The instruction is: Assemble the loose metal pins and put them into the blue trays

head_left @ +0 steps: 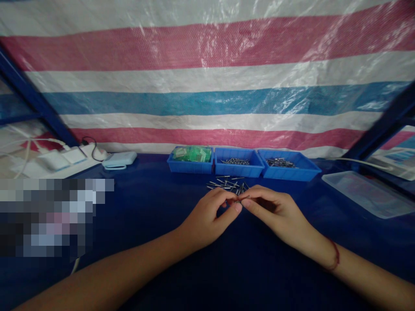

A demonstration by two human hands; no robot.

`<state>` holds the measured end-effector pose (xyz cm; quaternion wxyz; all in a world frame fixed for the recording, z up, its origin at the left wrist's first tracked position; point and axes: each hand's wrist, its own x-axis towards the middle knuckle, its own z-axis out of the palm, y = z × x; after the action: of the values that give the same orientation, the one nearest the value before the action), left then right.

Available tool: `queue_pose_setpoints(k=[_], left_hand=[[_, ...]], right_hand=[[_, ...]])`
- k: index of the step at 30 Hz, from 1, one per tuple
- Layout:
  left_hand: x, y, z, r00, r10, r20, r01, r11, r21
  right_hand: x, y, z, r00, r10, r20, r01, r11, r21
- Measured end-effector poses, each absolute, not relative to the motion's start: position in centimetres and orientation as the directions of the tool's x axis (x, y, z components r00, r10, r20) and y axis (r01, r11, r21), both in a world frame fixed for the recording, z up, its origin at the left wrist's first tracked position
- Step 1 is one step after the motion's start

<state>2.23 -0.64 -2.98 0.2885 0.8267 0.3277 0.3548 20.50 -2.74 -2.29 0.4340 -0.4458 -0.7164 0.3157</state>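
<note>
My left hand and my right hand meet fingertip to fingertip over the blue table. Each pinches with thumb and forefinger at a thin metal pin, small and mostly hidden by the fingers. Just beyond the fingertips lies a loose pile of slender metal pins, silvery with darker parts. Behind the pile, similar metal pieces fill part of the middle blue bin and part of the right blue bin. Green and clear plastic packets lie in the left blue bin.
A translucent plastic lid or tray lies at the right. On the left are a white power strip with plugs and cables, and a light blue box-like device. Striped plastic sheeting hangs behind the table between blue frame posts.
</note>
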Motion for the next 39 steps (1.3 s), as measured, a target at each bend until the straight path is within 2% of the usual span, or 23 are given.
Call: queue_pose_setpoints(k=[17,25,31,33,35,37,39], left_hand=[[2.4,-0.7,-2.8,0.555,0.74,0.38,0.312,-0.609,0.73],[2.2,-0.9,-3.0,0.416,0.781,0.465,0.324,-0.605,0.727],[2.1,-0.9,-3.2,0.411,0.766,0.494,0.312,-0.627,0.714],[2.1,-0.9,-3.3,0.403,0.785,0.47,0.334,-0.605,0.723],[2.1,-0.8,-3.4,0.407,0.796,0.449,0.355,-0.591,0.724],[2.2,-0.8,-3.4,0.436,0.788,0.434,0.376,-0.598,0.708],[2.2,-0.7,-3.5,0.494,0.761,0.421,0.396,-0.627,0.67]], right_hand=[[20.2,-3.0,-1.8,-0.201,0.898,0.391,0.395,0.44,-0.807],[20.3,-2.8,-2.3,-0.194,0.908,0.373,0.404,0.42,-0.813],[20.4,-2.5,-2.4,-0.297,0.875,0.381,0.474,0.482,-0.737],[21.2,-1.8,-2.1,-0.227,0.873,0.431,0.533,0.482,-0.696],[22.9,-0.8,-1.7,-0.05,0.855,0.516,0.656,0.418,-0.629],[25.2,0.3,-1.2,0.13,0.807,0.576,0.801,0.258,-0.541],[27.5,1.3,-0.6,0.199,0.786,0.586,0.896,0.096,-0.433]])
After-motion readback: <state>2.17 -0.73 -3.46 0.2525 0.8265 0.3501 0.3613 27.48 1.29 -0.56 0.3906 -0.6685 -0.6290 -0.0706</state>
